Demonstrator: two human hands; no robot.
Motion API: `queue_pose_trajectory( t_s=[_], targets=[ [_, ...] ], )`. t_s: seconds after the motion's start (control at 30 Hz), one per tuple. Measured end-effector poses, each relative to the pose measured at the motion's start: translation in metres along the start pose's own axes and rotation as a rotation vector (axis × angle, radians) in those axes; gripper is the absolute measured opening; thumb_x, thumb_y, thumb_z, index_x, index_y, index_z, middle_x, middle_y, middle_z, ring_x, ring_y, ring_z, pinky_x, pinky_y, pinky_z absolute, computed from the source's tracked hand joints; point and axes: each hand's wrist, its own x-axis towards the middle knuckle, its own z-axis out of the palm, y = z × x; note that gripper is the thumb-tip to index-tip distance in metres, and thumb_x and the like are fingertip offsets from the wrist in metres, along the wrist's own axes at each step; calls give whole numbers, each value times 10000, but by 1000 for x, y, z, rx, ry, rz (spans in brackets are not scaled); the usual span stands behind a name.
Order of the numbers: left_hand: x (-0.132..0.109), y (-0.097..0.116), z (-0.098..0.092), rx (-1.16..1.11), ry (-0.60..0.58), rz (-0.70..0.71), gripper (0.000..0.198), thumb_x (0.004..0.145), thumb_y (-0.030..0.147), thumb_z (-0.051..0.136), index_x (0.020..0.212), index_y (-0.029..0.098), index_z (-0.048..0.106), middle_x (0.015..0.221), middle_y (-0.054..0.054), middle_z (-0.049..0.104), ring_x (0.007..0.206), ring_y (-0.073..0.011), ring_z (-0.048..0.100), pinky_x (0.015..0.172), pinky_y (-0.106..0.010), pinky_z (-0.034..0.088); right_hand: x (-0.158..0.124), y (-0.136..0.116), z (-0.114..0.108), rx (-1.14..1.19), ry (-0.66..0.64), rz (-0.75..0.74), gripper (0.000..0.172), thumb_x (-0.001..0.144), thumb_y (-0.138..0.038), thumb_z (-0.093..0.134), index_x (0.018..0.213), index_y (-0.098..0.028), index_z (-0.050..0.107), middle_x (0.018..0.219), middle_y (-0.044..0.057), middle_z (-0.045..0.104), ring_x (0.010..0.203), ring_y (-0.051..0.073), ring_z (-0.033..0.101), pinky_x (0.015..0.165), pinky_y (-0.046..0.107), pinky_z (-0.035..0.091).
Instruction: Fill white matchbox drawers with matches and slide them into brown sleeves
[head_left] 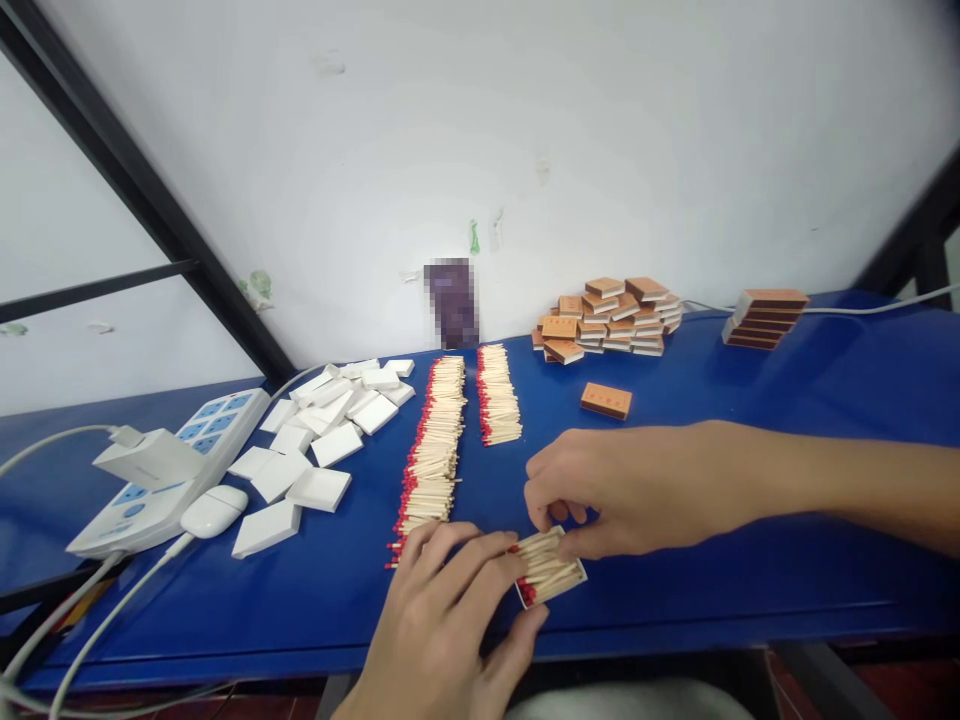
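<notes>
A white matchbox tray [551, 575] holding red-headed matches lies near the table's front edge. My left hand [457, 610] grips its left end between fingers and thumb. Over the tray's right side, my right hand [600, 495] has its fingers curled and its thumb on the matches; whether it pinches one is hidden. Behind my left hand runs a long row of matches [435, 440], heads to the left, with a shorter row [499, 395] to its right. A single orange matchbox sleeve [606, 401] lies beyond my right hand.
White trays [337, 445] lie heaped at the left, beside a power strip [225, 425] with a charger, a white earphone case [214, 512] and cables. Orange matchboxes [615, 320] are piled against the wall, and a small stack [761, 318] stands farther right.
</notes>
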Motion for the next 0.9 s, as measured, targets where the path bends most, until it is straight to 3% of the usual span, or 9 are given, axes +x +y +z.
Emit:
queue_pose_trajectory(
  t_s=[0.17,0.43,0.7,0.9],
  targets=[
    [0,-1,0,9,16,6,153,882,197,696,1033,217,684,1052,-2,764,926,-203,654,889,-373,487,0,6,0,46,-66,-5,90,904,-242,624,882,-169,671,840,18,677,753,138,605,630,227,422],
    [0,-1,-1,-3,-4,9,170,881,196,696,1050,209,679,1053,-11,757,931,-202,654,875,-370,501,0,7,5,-64,-17,-15,123,898,-185,569,795,-182,636,759,-6,639,660,117,533,559,237,350],
    [1,-2,-3,1,-11,15,142,903,205,669,1044,228,675,1025,-21,763,903,-202,673,851,-364,523,-1,14,7,-224,-49,-65,230,996,-300,534,852,-170,658,795,28,653,708,151,563,559,272,296],
    [2,-1,-2,-1,1,21,133,905,206,659,1035,225,672,1019,-19,763,898,-197,675,848,-363,519,4,10,10,-185,-21,-29,60,868,-234,586,887,-178,595,731,8,570,626,141,473,530,266,257]
  ],
)
